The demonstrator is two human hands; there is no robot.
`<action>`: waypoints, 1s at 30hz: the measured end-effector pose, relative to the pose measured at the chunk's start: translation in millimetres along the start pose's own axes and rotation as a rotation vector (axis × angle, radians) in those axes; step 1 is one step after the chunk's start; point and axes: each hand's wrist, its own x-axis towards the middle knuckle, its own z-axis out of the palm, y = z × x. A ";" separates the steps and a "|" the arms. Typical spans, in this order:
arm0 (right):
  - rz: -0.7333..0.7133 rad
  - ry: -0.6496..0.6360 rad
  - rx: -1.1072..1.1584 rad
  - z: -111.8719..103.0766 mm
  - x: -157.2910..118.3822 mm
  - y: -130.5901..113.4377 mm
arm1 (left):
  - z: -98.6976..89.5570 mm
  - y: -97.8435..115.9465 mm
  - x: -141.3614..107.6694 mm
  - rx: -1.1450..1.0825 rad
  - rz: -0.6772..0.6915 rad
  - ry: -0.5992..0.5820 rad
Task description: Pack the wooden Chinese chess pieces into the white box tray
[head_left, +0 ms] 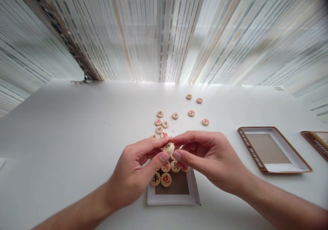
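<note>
Between the fingertips of my left hand [139, 166] and my right hand [208, 158] is a round wooden Chinese chess piece [168, 148] with a black character, tilted on its edge. Both hands pinch it from opposite sides. Below them sits a shallow box tray [174, 200] with white walls and a brown bottom. Several pieces lie in it face up, among them a red one [166, 180] and a black one [155, 179] at the lower left. My fingers hide the upper part of the tray and some pieces there.
Several loose chess pieces [191, 113] are scattered on the white table [77, 131] beyond my hands. To the right lies a brown-edged box lid [256, 161], with part of another box [316, 143] at the frame's edge. A striped string curtain [153, 35] hangs behind the table.
</note>
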 end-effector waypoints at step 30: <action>0.126 0.015 0.098 -4.3 5.2 4.5 | 1.1 -3.7 -3.0 -0.093 -0.100 0.060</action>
